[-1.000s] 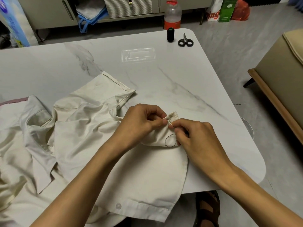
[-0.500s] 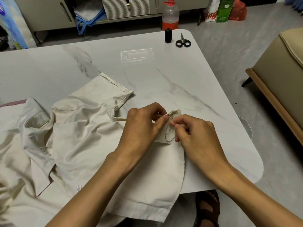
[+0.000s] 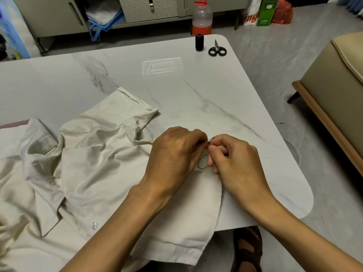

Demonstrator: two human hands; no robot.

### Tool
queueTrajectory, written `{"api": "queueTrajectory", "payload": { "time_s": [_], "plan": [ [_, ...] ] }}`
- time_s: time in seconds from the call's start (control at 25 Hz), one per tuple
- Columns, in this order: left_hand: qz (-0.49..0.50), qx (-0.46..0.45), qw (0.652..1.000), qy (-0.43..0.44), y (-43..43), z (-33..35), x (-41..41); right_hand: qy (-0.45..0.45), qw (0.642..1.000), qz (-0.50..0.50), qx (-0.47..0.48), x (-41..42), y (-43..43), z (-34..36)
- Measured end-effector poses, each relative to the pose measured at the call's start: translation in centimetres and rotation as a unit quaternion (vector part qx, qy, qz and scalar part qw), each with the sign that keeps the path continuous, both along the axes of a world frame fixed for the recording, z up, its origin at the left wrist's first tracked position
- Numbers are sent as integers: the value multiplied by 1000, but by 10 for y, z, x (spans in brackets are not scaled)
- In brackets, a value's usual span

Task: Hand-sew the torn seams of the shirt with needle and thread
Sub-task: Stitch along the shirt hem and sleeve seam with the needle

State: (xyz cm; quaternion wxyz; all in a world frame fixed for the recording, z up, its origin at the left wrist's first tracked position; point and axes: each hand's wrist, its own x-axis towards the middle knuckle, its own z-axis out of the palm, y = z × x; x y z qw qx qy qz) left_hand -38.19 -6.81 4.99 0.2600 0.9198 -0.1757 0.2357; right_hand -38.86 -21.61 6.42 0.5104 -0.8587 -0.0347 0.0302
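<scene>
Head view: the cream shirt (image 3: 94,165) lies crumpled on the near left part of the marble table (image 3: 206,95). Its long axis runs left to right, one sleeve points toward the far right, and the hem hangs over the near edge. The left hand (image 3: 176,154) pinches a raised corner of cloth. The right hand (image 3: 235,160), fingers curled, pinches the same corner. Any needle there is too small to tell. A dark thread (image 3: 202,162) loops between the hands.
</scene>
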Motion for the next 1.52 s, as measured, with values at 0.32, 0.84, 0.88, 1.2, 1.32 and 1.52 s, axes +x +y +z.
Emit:
{"api": "queueTrajectory", "payload": {
  "time_s": [0.32,0.84,0.88,1.2,1.32,1.52],
  "plan": [
    [7,-42,998,38,5,-3,2,38,996,12,74,-7,5,2],
    [14,-89,996,27,8,1,3,-93,995,-15,14,-5,-3,10],
    [12,-112,993,37,8,1,3,-137,989,-47,-13,-2,-8,11],
    [-41,-132,989,52,8,10,-4,143,979,30,142,21,-21,12],
    [-46,-123,990,49,9,8,-4,161,970,47,177,20,-19,12],
    [-57,-130,988,55,9,6,-3,122,974,-4,190,18,-15,11]
  ]
}}
